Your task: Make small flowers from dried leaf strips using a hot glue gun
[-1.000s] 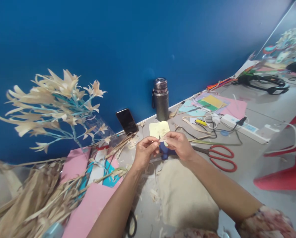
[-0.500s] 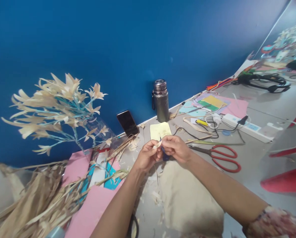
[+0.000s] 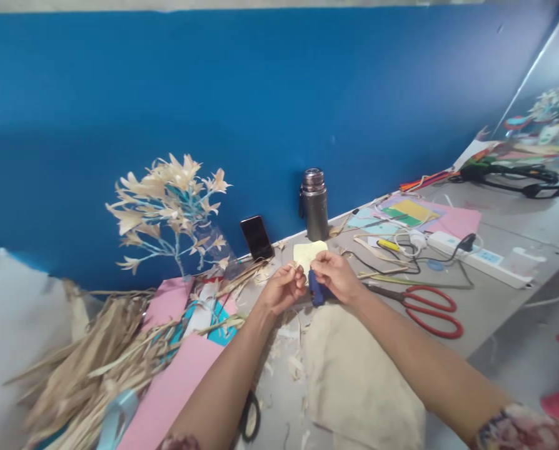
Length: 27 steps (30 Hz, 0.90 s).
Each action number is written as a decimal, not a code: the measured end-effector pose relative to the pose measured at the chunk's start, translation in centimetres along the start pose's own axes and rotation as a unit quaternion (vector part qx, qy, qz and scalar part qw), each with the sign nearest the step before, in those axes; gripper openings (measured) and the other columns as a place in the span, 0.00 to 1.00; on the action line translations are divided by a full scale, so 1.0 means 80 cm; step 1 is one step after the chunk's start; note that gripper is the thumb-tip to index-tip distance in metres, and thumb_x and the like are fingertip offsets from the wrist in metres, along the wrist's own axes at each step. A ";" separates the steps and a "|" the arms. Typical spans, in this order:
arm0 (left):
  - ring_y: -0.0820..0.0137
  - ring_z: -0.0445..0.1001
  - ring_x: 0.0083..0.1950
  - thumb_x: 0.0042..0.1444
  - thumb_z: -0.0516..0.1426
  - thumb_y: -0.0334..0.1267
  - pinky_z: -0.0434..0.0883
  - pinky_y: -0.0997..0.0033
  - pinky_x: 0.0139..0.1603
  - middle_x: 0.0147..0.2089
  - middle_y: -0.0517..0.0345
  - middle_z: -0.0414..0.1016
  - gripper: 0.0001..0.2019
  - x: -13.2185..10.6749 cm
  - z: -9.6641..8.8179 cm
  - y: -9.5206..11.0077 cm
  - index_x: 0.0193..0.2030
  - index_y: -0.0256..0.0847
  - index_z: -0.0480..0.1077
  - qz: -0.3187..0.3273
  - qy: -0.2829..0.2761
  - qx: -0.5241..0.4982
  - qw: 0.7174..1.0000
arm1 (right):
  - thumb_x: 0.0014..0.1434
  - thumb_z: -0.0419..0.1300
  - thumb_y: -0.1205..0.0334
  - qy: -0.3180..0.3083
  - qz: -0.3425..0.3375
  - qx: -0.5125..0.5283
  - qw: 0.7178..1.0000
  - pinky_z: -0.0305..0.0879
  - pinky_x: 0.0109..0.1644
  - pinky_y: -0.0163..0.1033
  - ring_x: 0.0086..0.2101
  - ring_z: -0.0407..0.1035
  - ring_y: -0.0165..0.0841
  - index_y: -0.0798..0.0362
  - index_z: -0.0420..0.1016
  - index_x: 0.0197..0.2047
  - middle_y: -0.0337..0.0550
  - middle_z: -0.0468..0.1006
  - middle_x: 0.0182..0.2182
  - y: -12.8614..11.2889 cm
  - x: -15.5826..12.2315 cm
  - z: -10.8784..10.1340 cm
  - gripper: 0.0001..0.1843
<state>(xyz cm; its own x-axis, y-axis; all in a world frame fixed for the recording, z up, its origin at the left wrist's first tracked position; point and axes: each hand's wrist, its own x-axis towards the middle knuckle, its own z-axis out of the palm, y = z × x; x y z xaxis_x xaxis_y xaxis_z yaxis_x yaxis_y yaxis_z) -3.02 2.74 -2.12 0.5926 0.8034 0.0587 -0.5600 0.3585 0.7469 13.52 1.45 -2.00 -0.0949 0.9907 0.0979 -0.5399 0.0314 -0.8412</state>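
Over the table my left hand (image 3: pixel 284 289) is closed, its thumb and finger pinching a small pale piece of husk (image 3: pixel 292 267). My right hand (image 3: pixel 336 275) sits just to its right with fingertips pinched together; what lies between them is too small to make out. Right beneath those fingers is a dark blue object (image 3: pixel 316 290), partly hidden, and I cannot tell whether the hand grips it. A yellow paper pad (image 3: pixel 302 253) lies behind both hands. Between my forearms a beige cloth (image 3: pixel 361 369) is spread.
Red-handled scissors (image 3: pixel 432 306), a power strip (image 3: pixel 481 256) and cables lie to the right. A flask (image 3: pixel 314 209) and phone (image 3: pixel 257 237) stand by the blue wall. Pale flowers (image 3: pixel 167 206), dried husks (image 3: pixel 92 356) and pink paper (image 3: pixel 181 381) fill the left.
My hands have drawn apart, the left one still with the pale piece. More of the blue object shows between them. The camera view has shifted, so the scene sits farther right.
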 end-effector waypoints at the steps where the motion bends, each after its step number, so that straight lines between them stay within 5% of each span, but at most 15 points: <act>1: 0.79 0.62 0.27 0.50 0.69 0.35 0.62 0.77 0.27 0.31 0.64 0.62 0.15 0.000 -0.001 0.001 0.31 0.35 0.65 0.005 -0.002 -0.006 1.000 | 0.39 0.78 0.55 0.000 0.006 -0.002 1.000 0.53 0.22 0.29 0.19 0.58 0.22 0.55 0.72 0.28 0.32 0.68 0.17 -0.001 0.001 -0.002 0.21; 6: 0.77 0.63 0.27 0.52 0.67 0.36 0.62 0.77 0.26 0.30 0.64 0.62 0.14 -0.001 -0.001 0.005 0.34 0.38 0.64 0.014 -0.010 -0.018 1.000 | 0.40 0.77 0.51 -0.019 0.030 -0.015 0.999 0.53 0.22 0.29 0.20 0.60 0.22 0.58 0.76 0.30 0.35 0.69 0.20 -0.002 0.005 -0.007 0.22; 16: 0.77 0.64 0.28 0.53 0.67 0.35 0.61 0.78 0.26 0.31 0.63 0.65 0.13 0.000 -0.003 0.000 0.34 0.39 0.65 0.027 0.009 -0.008 1.000 | 0.50 0.71 0.47 -0.052 0.014 -0.033 0.998 0.37 0.18 0.28 0.14 0.43 0.19 0.55 0.72 0.32 0.25 0.55 0.14 0.006 0.006 -0.005 0.20; 23: 0.77 0.67 0.28 0.50 0.68 0.35 0.62 0.77 0.26 0.32 0.62 0.68 0.13 0.000 -0.003 -0.005 0.34 0.39 0.67 0.031 -0.008 0.007 0.999 | 0.46 0.74 0.56 -0.083 -0.038 -0.091 0.992 0.57 0.26 0.32 0.22 0.64 0.25 0.55 0.76 0.31 0.37 0.76 0.24 0.010 0.003 -0.006 0.15; 27: 0.77 0.68 0.27 0.47 0.70 0.37 0.63 0.77 0.26 0.30 0.61 0.70 0.15 -0.001 -0.001 -0.005 0.32 0.37 0.68 0.038 -0.006 0.049 0.998 | 0.50 0.72 0.53 -0.111 -0.011 -0.084 0.990 0.59 0.27 0.33 0.23 0.66 0.26 0.56 0.78 0.32 0.41 0.77 0.24 0.007 0.004 -0.008 0.16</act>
<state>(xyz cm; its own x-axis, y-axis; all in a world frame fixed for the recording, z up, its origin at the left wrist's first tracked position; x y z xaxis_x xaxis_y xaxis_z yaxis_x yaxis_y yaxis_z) -2.87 2.62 -2.51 0.5571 0.8209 0.1253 -0.5445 0.2472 0.8015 13.74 1.85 -2.82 -0.2759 0.9368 0.2152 -0.3984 0.0922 -0.9126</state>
